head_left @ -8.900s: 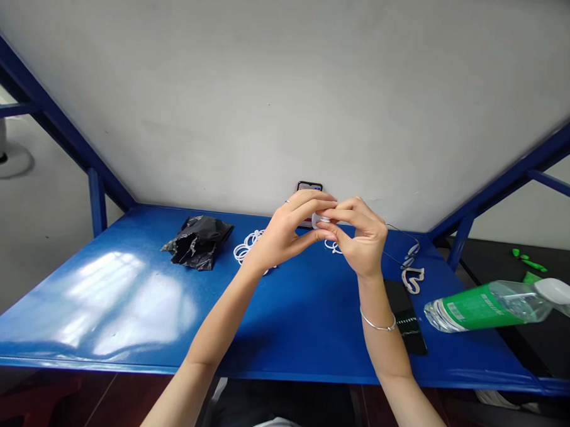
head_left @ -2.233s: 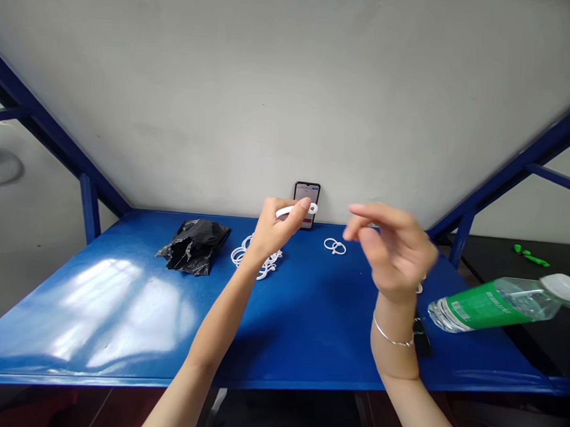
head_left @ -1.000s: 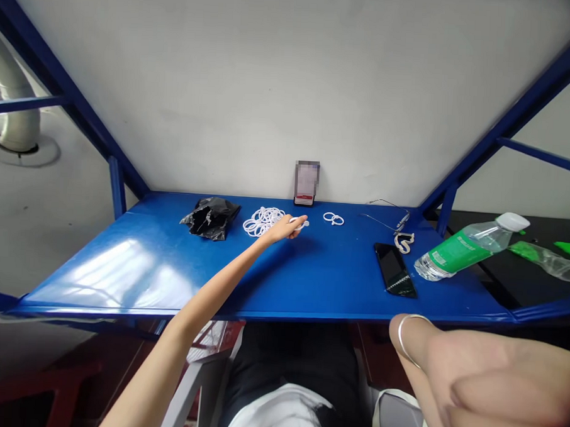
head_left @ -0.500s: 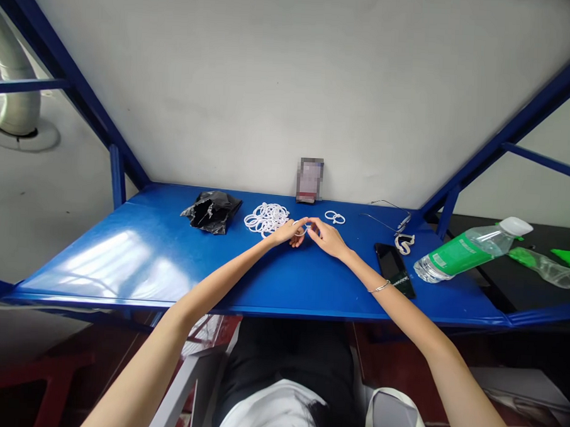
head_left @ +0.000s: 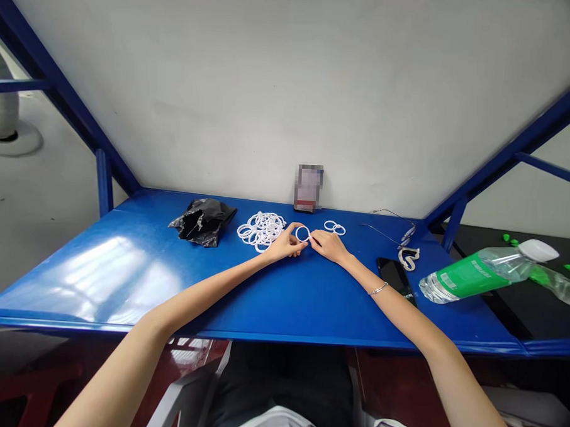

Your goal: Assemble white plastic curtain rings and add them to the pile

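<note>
Both my arms reach across the blue table [head_left: 122,275]. My left hand [head_left: 286,244] and my right hand [head_left: 327,245] meet near the back of it and pinch a single white ring [head_left: 303,233] between their fingertips, left hand on its left side, right hand on its right. A pile of several white rings [head_left: 260,229] lies just left of my left hand. Two linked white rings [head_left: 335,227] lie just behind my right hand. A thin bracelet [head_left: 379,288] sits on my right wrist.
A crumpled black plastic bag [head_left: 202,220] lies left of the ring pile. A phone [head_left: 308,189] leans upright against the white wall. To the right are glasses [head_left: 398,226], a beige clip [head_left: 410,258], a dark flat phone [head_left: 393,273] and a tipped green-labelled water bottle [head_left: 480,276].
My right hand came back from close to the camera to the table and joined the left on the ring. The view has shifted slightly.
</note>
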Demonstrator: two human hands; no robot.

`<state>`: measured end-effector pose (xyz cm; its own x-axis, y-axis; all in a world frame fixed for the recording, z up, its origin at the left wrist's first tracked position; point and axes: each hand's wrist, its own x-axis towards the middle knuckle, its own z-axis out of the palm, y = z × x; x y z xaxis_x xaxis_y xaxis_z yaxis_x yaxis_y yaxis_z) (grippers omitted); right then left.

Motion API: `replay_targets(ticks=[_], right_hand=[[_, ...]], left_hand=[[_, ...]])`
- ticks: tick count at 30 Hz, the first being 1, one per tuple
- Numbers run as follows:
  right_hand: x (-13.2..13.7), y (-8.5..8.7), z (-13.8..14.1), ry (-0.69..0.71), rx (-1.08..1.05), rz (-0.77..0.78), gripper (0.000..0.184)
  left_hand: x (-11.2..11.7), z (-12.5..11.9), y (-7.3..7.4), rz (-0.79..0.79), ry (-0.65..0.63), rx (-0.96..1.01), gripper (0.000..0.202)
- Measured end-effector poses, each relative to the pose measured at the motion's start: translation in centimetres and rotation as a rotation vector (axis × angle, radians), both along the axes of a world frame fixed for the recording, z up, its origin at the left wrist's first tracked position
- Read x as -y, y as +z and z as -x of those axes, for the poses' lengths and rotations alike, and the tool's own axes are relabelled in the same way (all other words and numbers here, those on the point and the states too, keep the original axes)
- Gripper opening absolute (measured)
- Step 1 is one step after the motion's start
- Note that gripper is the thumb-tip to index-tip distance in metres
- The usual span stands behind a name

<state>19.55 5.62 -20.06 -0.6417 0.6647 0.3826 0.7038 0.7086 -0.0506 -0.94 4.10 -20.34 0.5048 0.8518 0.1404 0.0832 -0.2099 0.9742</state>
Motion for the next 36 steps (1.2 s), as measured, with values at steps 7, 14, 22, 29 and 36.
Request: replay_targets(ticks=[7,14,22,29,36], right_hand=[[0.5,0.1,0.2,-0.011,-0.105,0.142,0.027],[1.2,0.5,0.6,-0.021,-0.123,0.277,0.026],[1.0,0.6,0.6,-0.016,-0.133,0.318,0.023],[1.1,1.0,0.8,-0.02,-0.129,0.343,0.022],[1.1,1.0,0.8,-0.037,-0.133,0.35,0.019]], left_hand=[[-0.2,-0.1,0.1,0.039,0.01,0.018,0.078],[-0.3,0.1,0.2,0.072,0.031,0.046,0.064],[-0.2,0.1,0.2,0.074,-0.007,-0.005,0.059],[-0.1,0.2,0.6,0.071,-0.004,-0.025,0.056],[-0.2,0.1,0.1,0.076,-0.003,-0.016,0.056]])
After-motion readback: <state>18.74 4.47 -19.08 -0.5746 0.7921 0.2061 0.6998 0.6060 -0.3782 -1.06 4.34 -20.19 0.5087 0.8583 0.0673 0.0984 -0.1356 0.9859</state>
